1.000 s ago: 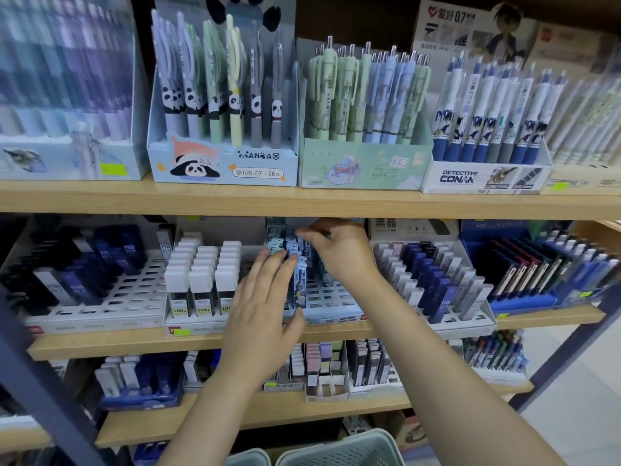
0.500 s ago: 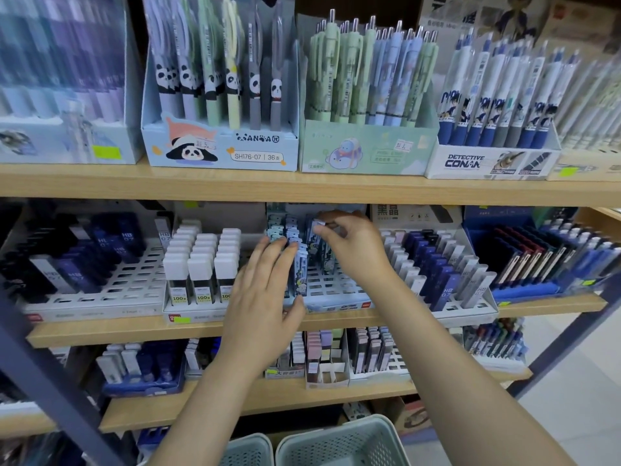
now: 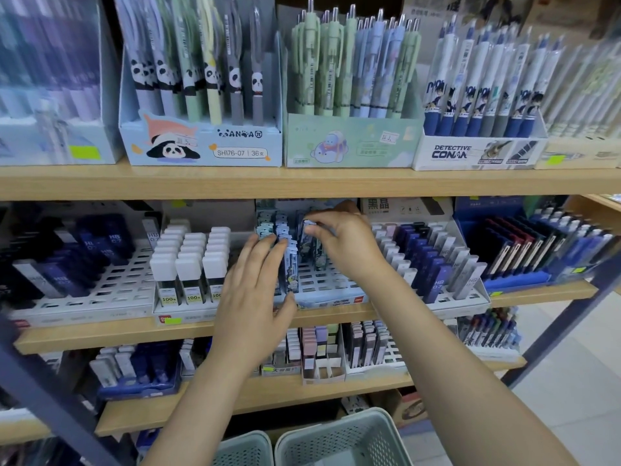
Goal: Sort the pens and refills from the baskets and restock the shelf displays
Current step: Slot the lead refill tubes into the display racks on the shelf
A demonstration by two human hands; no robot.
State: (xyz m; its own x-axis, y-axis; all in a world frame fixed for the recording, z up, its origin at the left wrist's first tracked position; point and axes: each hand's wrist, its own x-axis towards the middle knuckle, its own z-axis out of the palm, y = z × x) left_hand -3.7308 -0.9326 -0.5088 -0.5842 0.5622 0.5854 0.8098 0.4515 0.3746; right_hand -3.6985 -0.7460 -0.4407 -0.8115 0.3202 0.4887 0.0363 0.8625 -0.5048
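Boxes (image 3: 477, 151) read "DETECTIVE CONAN"; right hand (image 3: 346, 243) pinches refill case (image 3: 307, 230).

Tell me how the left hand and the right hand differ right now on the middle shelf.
The left hand lies open, fingers straight against the front refill boxes; the right hand has fingers curled, pinching one box. The left hand sits nearer the tray's front, the right hand farther back. Both work the same tray.

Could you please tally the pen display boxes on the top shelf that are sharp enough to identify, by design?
Blue cardboard panda pen box: 1
Pale green cardboard box of green and blue pens: 1
White Detective Conan pen box: 1
Total: 3
The boxes at either end are too blurred to identify.
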